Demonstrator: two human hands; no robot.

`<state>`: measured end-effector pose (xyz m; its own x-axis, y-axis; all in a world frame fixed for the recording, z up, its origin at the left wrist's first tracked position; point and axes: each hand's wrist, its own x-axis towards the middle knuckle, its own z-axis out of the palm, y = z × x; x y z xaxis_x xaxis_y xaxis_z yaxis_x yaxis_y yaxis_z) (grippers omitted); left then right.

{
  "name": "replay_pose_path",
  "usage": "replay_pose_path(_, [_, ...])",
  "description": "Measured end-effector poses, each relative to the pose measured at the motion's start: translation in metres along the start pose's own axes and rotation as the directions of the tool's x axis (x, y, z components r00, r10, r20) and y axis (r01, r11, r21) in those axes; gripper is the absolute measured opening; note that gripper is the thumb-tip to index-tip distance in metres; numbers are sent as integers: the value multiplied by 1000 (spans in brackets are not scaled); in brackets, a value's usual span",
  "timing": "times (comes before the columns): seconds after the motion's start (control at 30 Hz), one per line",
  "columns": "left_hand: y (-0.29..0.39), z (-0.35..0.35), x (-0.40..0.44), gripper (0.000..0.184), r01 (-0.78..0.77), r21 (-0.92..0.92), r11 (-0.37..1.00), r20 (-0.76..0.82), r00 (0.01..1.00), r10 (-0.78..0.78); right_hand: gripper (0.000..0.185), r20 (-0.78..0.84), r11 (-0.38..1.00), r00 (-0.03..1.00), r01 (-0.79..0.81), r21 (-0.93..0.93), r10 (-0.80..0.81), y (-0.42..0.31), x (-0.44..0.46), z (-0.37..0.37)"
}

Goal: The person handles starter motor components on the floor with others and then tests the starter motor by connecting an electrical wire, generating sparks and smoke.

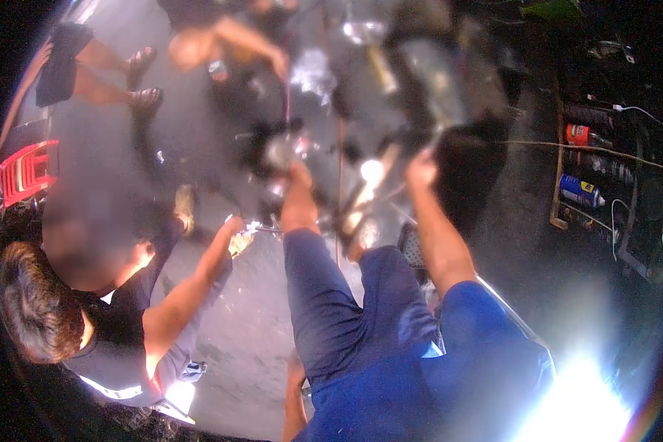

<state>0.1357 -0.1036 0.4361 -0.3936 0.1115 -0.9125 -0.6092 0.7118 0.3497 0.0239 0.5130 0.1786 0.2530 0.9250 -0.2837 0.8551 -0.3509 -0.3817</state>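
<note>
My right hand [422, 171] reaches forward at the end of a blue sleeve. Its fingers are closed around something blurred, and a thin pale rod-like shape [439, 136] rises beside it. Below and left of this hand is a bright blurred spot [372, 173] amid dark, shiny parts too smeared to name. My left hand [295, 368] is low in the view, close beside my thigh in dark blue shorts [324, 302]. Only part of it shows, and its fingers cannot be made out. A dark textured pad-like piece [411, 245] is beside my right forearm.
At left, a crouching co-worker in black [118, 331] extends a hand with a shiny metal tool [254, 227]. Another person's arm [247, 40] reaches in from the top. Someone stands behind a red plastic stool [26, 173]. A rack at right holds a blue spray can [580, 190].
</note>
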Motion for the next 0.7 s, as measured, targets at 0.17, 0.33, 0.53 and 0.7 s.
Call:
replay_pose_path(0.17, [-10, 2, 0, 42, -27, 94, 995, -35, 999, 31, 68, -126, 995, 990, 51, -90, -62, 46, 40, 54])
replay_pose_path(0.33, [-39, 7, 10, 39, -4, 27, 1000, -45, 999, 5, 69, 15, 999, 999, 46, 10, -46, 25, 23, 22])
replay_pose_path(0.53, [-5, 10, 0, 35, -31, 66, 997, -96, 995, 38, 68, 20, 997, 1000, -6, -78, 8, 23, 26, 24])
replay_pose_path(0.7, [33, 8, -7, 34, -13, 86, 996, -87, 996, 21, 68, -3, 997, 999, -49, -68, 49, 14, 16, 16])
